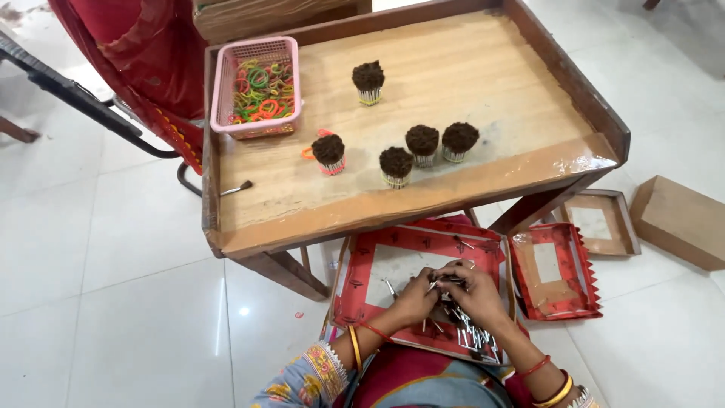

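Currently thin sticks (451, 291) are pinched between left hand (411, 297) and right hand (476, 293), fingers closed, over the red tray (362, 261). Tips should be aligned evenly, grip kept tight.

Pink basket (257, 125) w/ multicolour bands (260, 91); red tray (359, 283).

Sticks (453, 291) hidden between hands

A red box lid (555, 272) lies on the floor at four o'clock; a brown carton (680, 219) sits beyond it at three.
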